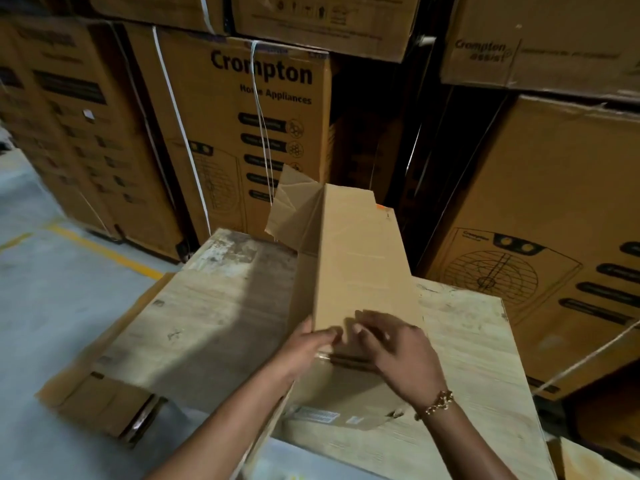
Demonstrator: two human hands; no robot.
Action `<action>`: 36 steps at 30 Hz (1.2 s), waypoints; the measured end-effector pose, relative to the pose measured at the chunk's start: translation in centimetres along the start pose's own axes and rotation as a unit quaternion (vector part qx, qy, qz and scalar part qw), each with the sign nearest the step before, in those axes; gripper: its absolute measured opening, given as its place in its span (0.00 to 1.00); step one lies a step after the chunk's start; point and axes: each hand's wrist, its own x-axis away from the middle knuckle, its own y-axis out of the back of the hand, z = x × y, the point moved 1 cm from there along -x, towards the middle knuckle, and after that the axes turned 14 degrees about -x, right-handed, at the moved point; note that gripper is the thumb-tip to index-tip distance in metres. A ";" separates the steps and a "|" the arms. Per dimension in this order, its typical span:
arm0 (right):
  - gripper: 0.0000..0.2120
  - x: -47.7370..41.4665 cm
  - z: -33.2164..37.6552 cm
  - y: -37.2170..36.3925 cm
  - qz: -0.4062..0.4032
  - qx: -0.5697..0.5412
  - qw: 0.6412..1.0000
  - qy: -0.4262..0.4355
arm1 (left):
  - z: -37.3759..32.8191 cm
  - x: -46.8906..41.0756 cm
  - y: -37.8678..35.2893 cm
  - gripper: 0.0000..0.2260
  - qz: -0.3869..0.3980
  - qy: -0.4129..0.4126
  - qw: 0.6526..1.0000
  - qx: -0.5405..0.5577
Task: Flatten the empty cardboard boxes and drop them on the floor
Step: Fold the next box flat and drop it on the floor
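Note:
A long, narrow brown cardboard box [360, 258] lies on a wooden table [478, 344], its far end flaps open and bent outward. My left hand [304, 348] grips the near left corner of the box, thumb on top. My right hand [394, 348], with a bracelet at the wrist, rests with spread fingers on the near end of the box, over the near flap. A flattened cardboard box [166, 334] lies partly on the table's left side and hangs over its edge above the floor.
Tall stacks of printed appliance cartons [239, 133] stand close behind and to the right [554, 237] of the table. Grey concrete floor [41, 278] with a yellow line lies to the left. A dark gap opens between the stacks behind the box.

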 end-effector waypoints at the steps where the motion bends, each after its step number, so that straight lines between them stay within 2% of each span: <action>1: 0.28 -0.1 -1.6 0.0 -0.035 -0.022 0.999 -0.030 | 0.0 -0.1 0.8 0.17 0.004 0.016 1.000 0.008; 3: 0.42 0.2 -4.7 -0.1 -0.077 -0.006 0.989 -0.127 | 1.4 -0.2 2.2 0.27 -0.007 0.029 0.999 0.013; 4: 0.51 0.6 -6.1 -0.2 -0.074 -0.049 0.974 -0.207 | 1.8 -0.2 2.6 0.35 -0.028 0.033 0.999 0.019; 5: 0.59 1.0 -7.0 -0.5 -0.063 -0.148 0.947 -0.278 | 1.9 0.1 2.8 0.41 -0.057 0.039 0.997 0.022; 6: 0.63 1.6 -7.0 -0.9 -0.046 -0.262 0.906 -0.329 | 2.1 0.2 2.8 0.43 -0.092 0.031 0.995 0.014; 8: 0.56 2.7 -6.2 -2.0 0.007 -0.437 0.823 -0.362 | 1.8 0.8 2.6 0.36 -0.167 0.017 0.985 -0.025; 9: 0.51 3.1 -5.8 -2.5 0.012 -0.478 0.804 -0.354 | 1.7 0.8 2.5 0.31 -0.205 0.012 0.977 -0.053; 12: 0.50 4.1 -5.9 -3.2 -0.024 -0.520 0.793 -0.316 | 0.5 1.2 2.2 0.25 -0.262 -0.038 0.960 -0.090; 16: 0.42 4.9 -5.8 -0.5 -0.101 -0.529 0.807 -0.242 | -1.8 0.6 1.0 0.21 -0.207 -0.086 0.974 -0.020; 18: 0.39 4.8 -5.7 0.8 -0.110 -0.495 0.839 -0.200 | -1.9 -0.1 0.6 0.18 -0.167 -0.076 0.983 0.026; 20: 0.39 4.5 -5.4 1.6 -0.103 -0.436 0.878 -0.170 | -0.9 -1.1 0.7 0.16 -0.128 -0.038 0.987 0.087; 23: 0.42 3.0 -3.9 1.6 -0.082 -0.331 0.927 -0.154 | 1.9 -2.1 0.7 0.26 -0.088 0.056 0.980 0.172; 25: 0.41 1.7 -3.2 0.7 -0.048 -0.261 0.951 -0.158 | 4.2 -2.2 0.6 0.24 -0.067 0.117 0.968 0.210; 29: 0.46 -0.1 -3.0 -2.8 0.021 -0.121 0.987 -0.102 | 9.1 -1.9 2.3 0.22 -0.124 0.188 0.938 0.263; 32: 0.49 -0.5 -1.4 -5.4 0.057 -0.046 0.994 -0.081 | 11.4 -1.4 4.8 0.22 -0.146 0.202 0.926 0.283; 34: 0.47 -0.6 -0.1 -7.2 0.085 -0.016 0.995 -0.057 | 12.2 -1.1 6.5 0.21 -0.157 0.193 0.914 0.320; 36: 0.46 -0.8 0.7 -8.8 0.113 0.014 0.993 -0.043 | 12.9 -0.5 8.2 0.26 -0.153 0.216 0.904 0.334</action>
